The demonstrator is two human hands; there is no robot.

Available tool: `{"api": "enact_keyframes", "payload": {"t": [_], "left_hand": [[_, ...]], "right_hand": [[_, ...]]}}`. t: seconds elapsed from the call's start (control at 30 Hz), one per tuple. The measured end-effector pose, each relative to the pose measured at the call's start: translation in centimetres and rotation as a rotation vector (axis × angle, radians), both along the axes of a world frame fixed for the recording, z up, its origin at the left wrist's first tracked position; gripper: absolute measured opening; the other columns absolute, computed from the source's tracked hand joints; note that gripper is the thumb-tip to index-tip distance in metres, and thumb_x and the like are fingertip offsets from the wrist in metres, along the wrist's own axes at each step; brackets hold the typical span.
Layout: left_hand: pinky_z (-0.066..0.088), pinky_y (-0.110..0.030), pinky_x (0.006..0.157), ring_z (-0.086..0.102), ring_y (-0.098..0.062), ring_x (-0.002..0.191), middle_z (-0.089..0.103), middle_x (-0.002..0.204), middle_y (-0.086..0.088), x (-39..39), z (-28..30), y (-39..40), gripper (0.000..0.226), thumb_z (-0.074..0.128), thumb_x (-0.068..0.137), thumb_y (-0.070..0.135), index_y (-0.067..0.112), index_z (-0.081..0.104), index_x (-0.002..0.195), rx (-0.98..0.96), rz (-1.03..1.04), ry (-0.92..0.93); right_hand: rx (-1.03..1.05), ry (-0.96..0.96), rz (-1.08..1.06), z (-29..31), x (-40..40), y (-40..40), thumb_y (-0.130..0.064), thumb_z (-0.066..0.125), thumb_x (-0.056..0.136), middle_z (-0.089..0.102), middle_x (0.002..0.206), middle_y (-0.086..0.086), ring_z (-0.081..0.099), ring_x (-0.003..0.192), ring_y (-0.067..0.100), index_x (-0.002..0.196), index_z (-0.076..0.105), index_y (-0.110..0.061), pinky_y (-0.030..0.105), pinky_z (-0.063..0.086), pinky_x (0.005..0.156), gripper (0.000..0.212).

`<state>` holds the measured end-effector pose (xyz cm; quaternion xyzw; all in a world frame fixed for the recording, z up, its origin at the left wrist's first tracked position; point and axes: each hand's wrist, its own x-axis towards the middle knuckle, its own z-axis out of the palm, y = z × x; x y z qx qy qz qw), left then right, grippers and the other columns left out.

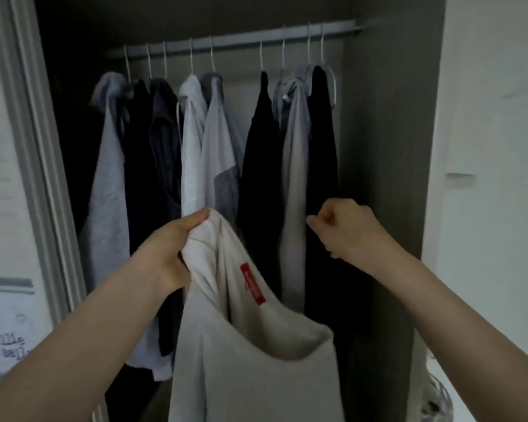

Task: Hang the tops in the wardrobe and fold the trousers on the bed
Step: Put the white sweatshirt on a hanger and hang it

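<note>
A cream-white top (244, 339) with a red label hangs down in front of me, bunched at its upper end in the grip of my left hand (168, 248). My right hand (345, 229) is raised to the right of it with fingers curled, holding nothing that I can see, just in front of a black garment (322, 141). Behind both hands the open wardrobe shows a metal rail (235, 41) carrying several hung tops in grey, black and white on thin hangers. No hanger is visible in the cream top.
The wardrobe's dark side panel (384, 178) stands right of the clothes, with a white wall (485, 147) beyond it. A pale sliding door frame (34, 153) borders the left. A gap on the rail lies between the grey-white shirt and the black top.
</note>
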<state>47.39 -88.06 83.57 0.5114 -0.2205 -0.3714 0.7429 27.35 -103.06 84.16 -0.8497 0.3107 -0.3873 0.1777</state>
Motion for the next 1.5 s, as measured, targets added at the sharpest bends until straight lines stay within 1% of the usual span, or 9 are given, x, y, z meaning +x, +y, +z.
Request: {"api": "enact_keyframes", "payload": {"t": [0.1, 0.27, 0.43, 0.6, 0.83, 1.03, 1.23, 1.37, 1.5], "left_hand": [[0.056, -0.033, 0.047, 0.073, -0.025, 0.067, 0.075, 0.088, -0.017, 0.4, 1.3, -1.5, 0.032, 0.077, 0.078, 0.025, 0.0, 0.073, 0.098, -0.044, -0.004, -0.026], [0.058, -0.029, 0.053, 0.074, -0.023, 0.076, 0.075, 0.094, -0.016, 2.3, 3.0, -2.3, 0.041, 0.081, 0.062, 0.025, 0.001, 0.075, 0.095, -0.087, 0.022, -0.114], [0.057, -0.028, 0.052, 0.074, -0.023, 0.075, 0.075, 0.091, -0.016, 5.0, 3.9, -2.9, 0.025, 0.081, 0.063, 0.026, 0.005, 0.08, 0.076, -0.109, 0.027, -0.158], [0.054, -0.034, 0.067, 0.074, -0.026, 0.082, 0.075, 0.096, -0.018, 7.3, 3.8, -3.5, 0.029, 0.079, 0.062, 0.028, 0.004, 0.079, 0.079, -0.1, 0.022, -0.181], [0.055, -0.036, 0.072, 0.073, -0.029, 0.086, 0.074, 0.097, -0.02, 9.0, 4.5, -4.2, 0.044, 0.08, 0.062, 0.022, -0.002, 0.074, 0.098, -0.116, 0.11, -0.207], [0.056, -0.037, 0.073, 0.071, -0.032, 0.092, 0.074, 0.096, -0.02, 9.7, 4.7, -4.5, 0.042, 0.08, 0.065, 0.021, -0.003, 0.073, 0.098, -0.093, 0.139, -0.221], [0.056, -0.035, 0.068, 0.072, -0.03, 0.089, 0.075, 0.094, -0.019, 9.6, 4.6, -4.0, 0.033, 0.079, 0.071, 0.018, -0.002, 0.073, 0.097, -0.095, 0.174, -0.212], [0.056, -0.036, 0.071, 0.071, -0.031, 0.09, 0.074, 0.095, -0.019, 8.8, 3.8, -3.4, 0.031, 0.079, 0.075, 0.017, -0.001, 0.072, 0.099, -0.114, 0.205, -0.176], [0.055, -0.039, 0.083, 0.069, -0.031, 0.098, 0.072, 0.102, -0.019, 7.7, 3.2, -2.6, 0.032, 0.078, 0.078, 0.017, 0.0, 0.072, 0.103, -0.13, 0.216, -0.168]], "right_hand": [[-0.162, -0.351, 0.018, 4.8, 3.0, 0.1, -0.026, 0.051, 0.095, 0.059, 0.07, 0.0, 0.052, 0.057, 0.004, 0.076, 0.054, -0.011, 0.007, 0.038, 0.045, 0.024], [-0.385, -0.745, -0.283, 14.8, 7.2, -1.9, -0.017, 0.041, 0.095, 0.054, 0.117, 0.012, 0.049, 0.103, 0.027, 0.107, 0.056, -0.007, 0.029, 0.036, 0.088, 0.021], [-0.207, -0.57, -0.49, 22.0, 10.0, -7.0, -0.027, 0.044, 0.094, 0.038, 0.142, 0.017, 0.034, 0.13, 0.034, 0.134, 0.042, -0.003, 0.04, 0.032, 0.105, 0.047], [-0.108, -0.256, -0.454, 24.1, 11.0, -11.9, -0.022, 0.049, 0.093, 0.048, 0.139, 0.018, 0.045, 0.128, 0.036, 0.132, 0.05, 0.0, 0.038, 0.038, 0.103, 0.045], [0.203, -0.504, -0.081, 24.7, 11.7, -14.6, -0.013, 0.035, 0.1, 0.043, 0.145, 0.015, 0.043, 0.133, 0.028, 0.14, 0.041, -0.002, 0.031, 0.04, 0.097, 0.042], [0.216, -0.75, -0.167, 24.7, 12.1, -14.8, -0.029, 0.048, 0.097, 0.054, 0.136, 0.014, 0.053, 0.124, 0.029, 0.13, 0.054, 0.001, 0.029, 0.042, 0.097, 0.045], [0.125, -0.799, -0.275, 22.1, 11.0, -11.0, -0.02, 0.046, 0.089, 0.059, 0.128, 0.018, 0.057, 0.115, 0.035, 0.121, 0.057, -0.001, 0.03, 0.043, 0.084, 0.039], [-0.019, -0.751, -0.262, 16.1, 9.4, -6.7, -0.025, 0.051, 0.086, 0.059, 0.098, 0.007, 0.052, 0.082, 0.028, 0.104, 0.054, -0.013, 0.026, 0.031, 0.069, 0.021], [-0.074, -0.714, -0.165, 9.6, 7.2, -2.6, -0.012, 0.055, 0.084, 0.047, 0.068, -0.009, 0.044, 0.071, 0.021, 0.087, 0.047, -0.016, 0.025, 0.026, 0.062, 0.009]]}}
